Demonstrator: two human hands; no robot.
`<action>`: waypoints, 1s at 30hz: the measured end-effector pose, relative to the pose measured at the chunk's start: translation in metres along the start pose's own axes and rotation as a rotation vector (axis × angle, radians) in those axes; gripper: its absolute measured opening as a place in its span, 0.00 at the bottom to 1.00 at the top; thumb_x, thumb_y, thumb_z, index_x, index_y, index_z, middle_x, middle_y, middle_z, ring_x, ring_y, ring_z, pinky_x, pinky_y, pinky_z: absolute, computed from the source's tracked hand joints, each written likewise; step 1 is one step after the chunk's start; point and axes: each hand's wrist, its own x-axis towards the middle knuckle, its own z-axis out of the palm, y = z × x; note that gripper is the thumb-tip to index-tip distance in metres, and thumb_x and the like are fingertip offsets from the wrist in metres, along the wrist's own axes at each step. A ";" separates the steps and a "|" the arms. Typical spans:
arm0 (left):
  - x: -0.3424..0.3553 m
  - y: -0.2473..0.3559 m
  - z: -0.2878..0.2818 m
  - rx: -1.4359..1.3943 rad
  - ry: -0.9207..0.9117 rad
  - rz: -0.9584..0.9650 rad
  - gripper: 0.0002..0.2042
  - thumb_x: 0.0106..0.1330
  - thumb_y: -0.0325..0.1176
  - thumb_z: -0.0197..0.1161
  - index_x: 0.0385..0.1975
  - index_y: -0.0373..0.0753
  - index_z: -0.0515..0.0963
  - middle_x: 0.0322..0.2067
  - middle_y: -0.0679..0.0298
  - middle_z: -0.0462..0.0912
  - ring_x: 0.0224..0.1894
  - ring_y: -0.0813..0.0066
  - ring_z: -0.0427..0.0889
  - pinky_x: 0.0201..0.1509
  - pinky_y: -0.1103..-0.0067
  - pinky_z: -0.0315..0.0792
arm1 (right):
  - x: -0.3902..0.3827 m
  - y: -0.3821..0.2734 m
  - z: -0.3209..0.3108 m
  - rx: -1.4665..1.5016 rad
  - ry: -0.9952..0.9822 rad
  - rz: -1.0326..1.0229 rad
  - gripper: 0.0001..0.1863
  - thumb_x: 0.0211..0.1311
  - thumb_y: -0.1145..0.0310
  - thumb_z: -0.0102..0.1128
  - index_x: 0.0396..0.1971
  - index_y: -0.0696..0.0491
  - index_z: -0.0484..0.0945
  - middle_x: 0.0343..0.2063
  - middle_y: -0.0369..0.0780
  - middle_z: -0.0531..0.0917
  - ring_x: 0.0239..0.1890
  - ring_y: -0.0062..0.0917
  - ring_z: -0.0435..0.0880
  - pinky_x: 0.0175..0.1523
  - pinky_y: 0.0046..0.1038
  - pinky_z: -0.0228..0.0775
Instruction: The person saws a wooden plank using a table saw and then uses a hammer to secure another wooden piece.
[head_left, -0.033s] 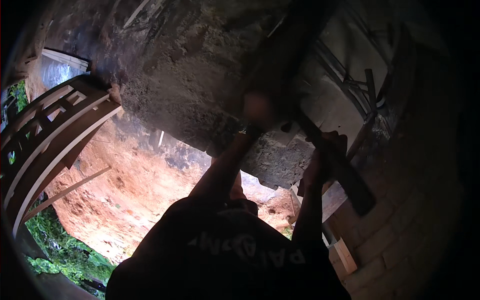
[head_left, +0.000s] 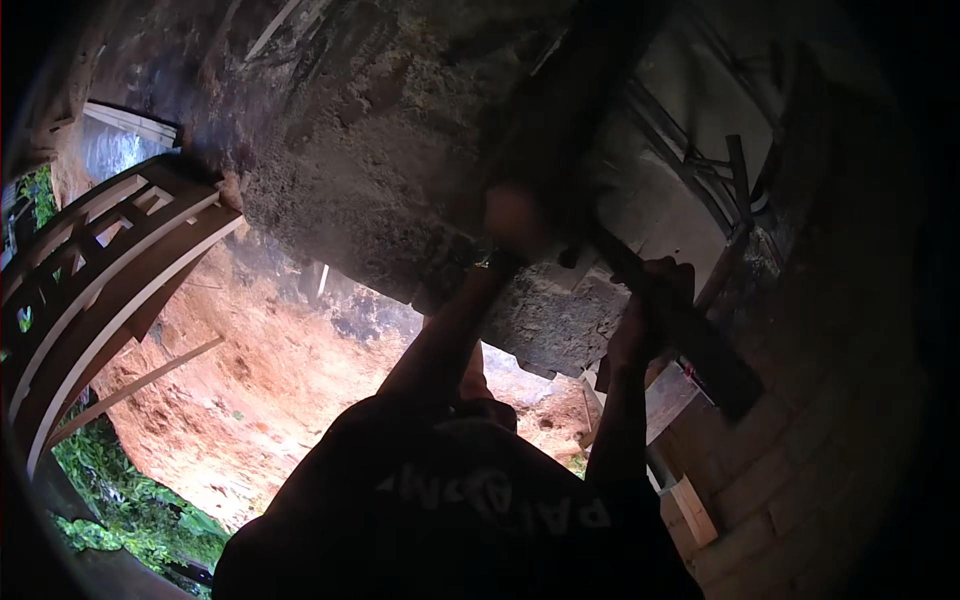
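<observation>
My right hand (head_left: 657, 300) is closed round a long dark bar-like tool (head_left: 705, 355) that slants from upper left to lower right. Its lower right end is broad and blocky; the dim light hides what kind of tool it is. My left hand (head_left: 515, 215) lies against the near end of a wide dark beam-like piece (head_left: 570, 110), close to the tool's upper end. That hand is smeared and its fingers do not show. The dark piece runs away toward the top edge.
A curved wooden frame with slats (head_left: 110, 255) stands at the left. Under my hands is a rough grey surface (head_left: 370, 170) with a broken edge; reddish dirt (head_left: 250, 370) lies nearer. Dark thin bars (head_left: 715, 175) lean at the far right. A block wall (head_left: 770, 490) rises lower right.
The broad lower end of the tool has shifted slightly to the right. Both my hands stay almost where they were.
</observation>
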 end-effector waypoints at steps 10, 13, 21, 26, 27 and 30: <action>0.047 0.033 -0.081 -0.468 -0.137 0.198 0.12 0.51 0.28 0.65 0.37 0.41 0.83 0.37 0.61 0.83 0.40 0.59 0.82 0.44 0.70 0.77 | -0.021 0.029 -0.037 0.234 -0.175 -0.057 0.10 0.57 0.70 0.55 0.36 0.61 0.73 0.41 0.43 0.73 0.44 0.27 0.72 0.49 0.25 0.62; 0.049 0.041 -0.084 -0.499 -0.006 0.228 0.12 0.52 0.26 0.65 0.38 0.42 0.82 0.41 0.58 0.83 0.41 0.60 0.83 0.43 0.69 0.77 | -0.031 0.045 -0.041 0.918 -0.106 0.574 0.10 0.55 0.73 0.57 0.36 0.61 0.74 0.39 0.43 0.74 0.43 0.30 0.73 0.51 0.28 0.64; 0.025 0.059 -0.057 -0.193 0.266 -0.068 0.21 0.57 0.38 0.63 0.51 0.38 0.77 0.47 0.54 0.81 0.45 0.63 0.82 0.49 0.67 0.72 | -0.064 0.033 -0.053 0.616 0.166 0.573 0.17 0.60 0.74 0.56 0.50 0.58 0.70 0.36 0.40 0.77 0.35 0.25 0.80 0.33 0.25 0.79; 0.024 0.055 -0.053 -0.324 0.038 -0.350 0.24 0.60 0.42 0.58 0.54 0.37 0.75 0.50 0.55 0.79 0.51 0.64 0.79 0.57 0.66 0.66 | -0.117 0.035 -0.088 1.132 -0.123 0.698 0.25 0.65 0.65 0.51 0.58 0.59 0.63 0.43 0.46 0.75 0.37 0.32 0.81 0.31 0.28 0.81; 0.027 0.058 -0.057 -0.337 0.040 -0.367 0.24 0.60 0.43 0.58 0.54 0.37 0.74 0.50 0.56 0.79 0.51 0.65 0.78 0.58 0.66 0.66 | -0.125 0.035 -0.096 1.200 -0.189 0.847 0.25 0.66 0.64 0.49 0.59 0.59 0.61 0.43 0.47 0.74 0.36 0.33 0.80 0.29 0.30 0.81; 0.037 0.068 -0.067 -0.370 0.023 -0.428 0.25 0.61 0.44 0.57 0.55 0.36 0.74 0.52 0.56 0.79 0.53 0.65 0.76 0.60 0.66 0.63 | -0.127 0.017 -0.111 0.957 -0.448 1.037 0.24 0.67 0.68 0.47 0.60 0.58 0.57 0.49 0.54 0.72 0.38 0.41 0.80 0.31 0.40 0.81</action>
